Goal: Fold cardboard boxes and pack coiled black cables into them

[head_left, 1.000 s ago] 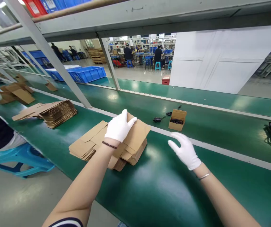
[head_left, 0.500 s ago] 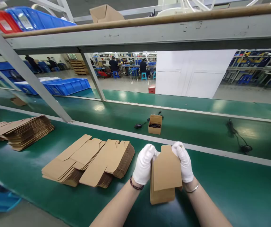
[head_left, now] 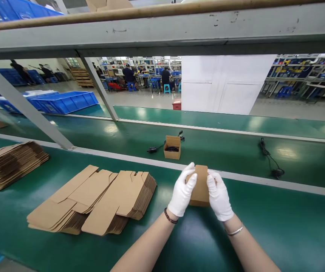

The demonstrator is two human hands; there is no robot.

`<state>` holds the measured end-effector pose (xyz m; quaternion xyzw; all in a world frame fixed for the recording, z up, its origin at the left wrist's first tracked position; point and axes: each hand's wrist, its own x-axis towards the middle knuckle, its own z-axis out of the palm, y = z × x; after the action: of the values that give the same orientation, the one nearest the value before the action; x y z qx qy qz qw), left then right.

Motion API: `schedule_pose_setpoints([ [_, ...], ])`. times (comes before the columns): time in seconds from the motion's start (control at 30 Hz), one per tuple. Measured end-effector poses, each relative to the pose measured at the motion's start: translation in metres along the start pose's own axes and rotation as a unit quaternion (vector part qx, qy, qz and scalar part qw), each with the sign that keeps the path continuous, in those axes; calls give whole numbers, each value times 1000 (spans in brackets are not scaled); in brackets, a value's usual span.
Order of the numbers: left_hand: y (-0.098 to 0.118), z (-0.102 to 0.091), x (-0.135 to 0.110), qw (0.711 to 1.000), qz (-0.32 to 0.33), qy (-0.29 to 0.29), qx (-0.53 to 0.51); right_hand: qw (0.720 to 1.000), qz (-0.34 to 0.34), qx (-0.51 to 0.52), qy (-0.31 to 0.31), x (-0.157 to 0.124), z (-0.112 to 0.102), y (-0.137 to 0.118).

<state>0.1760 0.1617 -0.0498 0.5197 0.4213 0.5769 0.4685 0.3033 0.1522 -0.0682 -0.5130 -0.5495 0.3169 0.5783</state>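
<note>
My left hand [head_left: 182,190] and my right hand [head_left: 219,196], both in white cotton gloves, hold a small kraft cardboard box [head_left: 200,185] upright between them, a little above the green belt. Its flaps face up and its lower part is hidden behind the fingers. To the left of my hands lies a large stack of flat die-cut cardboard blanks [head_left: 94,200]. Neither hand touches that stack. Farther left rests a second stack of flattened cardboard [head_left: 9,165].
On the far belt stands an open cardboard box [head_left: 172,147] holding black cable, with a black plug [head_left: 152,150] beside it. A coiled black cord [head_left: 270,160] lies to the right. A grey metal shelf beam [head_left: 162,34] crosses overhead, and blue crates [head_left: 63,102] stand beyond the belts.
The cardboard piece now looks narrower and more closed between my hands. Both hands have drawn together and moved slightly left. The flat stacks look unmoved, apart from the shifted view.
</note>
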Motion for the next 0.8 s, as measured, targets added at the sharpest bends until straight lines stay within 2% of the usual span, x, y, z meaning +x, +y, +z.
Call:
schedule_pose_setpoints([
  [0.07,-4,3,-4,999,17,26,39,999,-41,-16,3,-1,1,5],
  [0.2,-6,-1,-10,988,93,61,106,992,-118,-29,38,-7,4,6],
  [0.37,-8,-9,-14,967,201,39,149,974,-215,-63,16,-10,1,0],
  [0.5,-7,-13,-14,954,255,32,152,967,-244,-65,28,-11,-2,-2],
  [0.63,-5,-14,-10,941,293,-35,162,978,-197,15,74,-9,-1,-2],
  [0.67,-6,-14,-9,939,298,-21,172,981,-163,45,98,-7,0,-2],
  [0.73,-7,-12,-9,932,306,61,183,986,-62,110,107,-4,4,-5],
  [0.8,-10,-11,-11,924,304,153,176,985,46,166,15,-1,6,-10],
])
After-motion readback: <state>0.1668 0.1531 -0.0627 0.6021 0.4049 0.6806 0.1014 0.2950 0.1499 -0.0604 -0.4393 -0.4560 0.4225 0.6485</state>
